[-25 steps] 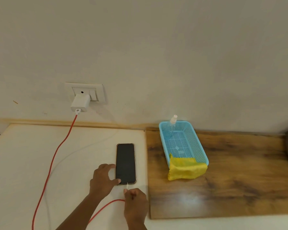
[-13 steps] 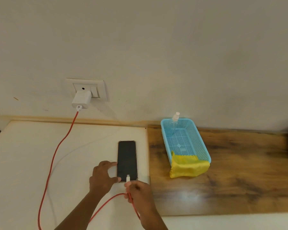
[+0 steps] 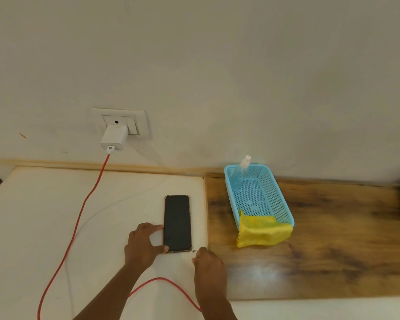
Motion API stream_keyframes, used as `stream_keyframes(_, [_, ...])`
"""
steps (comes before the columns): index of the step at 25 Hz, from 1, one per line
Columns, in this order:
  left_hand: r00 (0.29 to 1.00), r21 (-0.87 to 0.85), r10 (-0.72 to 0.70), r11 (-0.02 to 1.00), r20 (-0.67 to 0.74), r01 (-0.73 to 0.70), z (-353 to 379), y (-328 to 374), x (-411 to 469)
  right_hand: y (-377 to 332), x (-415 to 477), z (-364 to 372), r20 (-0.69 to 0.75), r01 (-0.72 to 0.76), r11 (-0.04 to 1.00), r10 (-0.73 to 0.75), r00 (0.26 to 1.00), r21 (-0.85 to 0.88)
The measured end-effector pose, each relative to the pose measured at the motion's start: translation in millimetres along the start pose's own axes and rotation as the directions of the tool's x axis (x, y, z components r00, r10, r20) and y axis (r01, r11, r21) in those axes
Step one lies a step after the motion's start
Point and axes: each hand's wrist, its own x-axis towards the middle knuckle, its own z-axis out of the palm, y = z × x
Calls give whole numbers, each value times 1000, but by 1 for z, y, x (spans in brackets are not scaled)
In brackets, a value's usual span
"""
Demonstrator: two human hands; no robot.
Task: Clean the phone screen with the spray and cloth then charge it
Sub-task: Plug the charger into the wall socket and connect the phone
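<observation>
One phone [image 3: 177, 224] lay face up, screen dark, on the white surface [image 3: 44, 215], with one red cable [image 3: 79, 218] running from one white charger [image 3: 114, 137] in the wall socket [image 3: 125, 122]. One blue basket [image 3: 284, 204] on the wooden board [image 3: 344, 227] held one spray bottle [image 3: 241, 172] and one yellow cloth [image 3: 261, 232] draped over its near rim. The left hand [image 3: 143, 245] braced the phone's left edge, thumb and forefinger spread. The right hand [image 3: 208, 262] was curled by the phone's lower right corner; its grip on the cable could not be told
</observation>
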Motion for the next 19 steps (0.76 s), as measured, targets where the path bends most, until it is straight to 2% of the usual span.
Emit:
stream_keyframes(2, [1000,5,2,1000,7,-2,0,0,0,3,1,7,-12,20,999,-20,1000,-42])
stream_keyframes(4, [1000,7,-2,1000,4,2,0,-1,0,1,0,13,-38,-15,999,17,999,38])
stream_keyframes(6, [1000,-1,-5,1000,-3,5,1,-1,1,-3,-2,18,-48,-105,980,115,992,171])
stream_keyframes(12, [1000,14,-12,1000,-22,13,3,-1,1,-29,-3,42,-2,-343,784,402,916,517])
stream_keyframes(14, [999,20,-20,1000,-27,20,3,-1,1,-35,-3,47,-10,-391,730,478,879,561])
stream_keyframes(19, [1000,75,-18,997,-19,19,3,1,0,-43,-7,57,-65,-411,702,544,837,582])
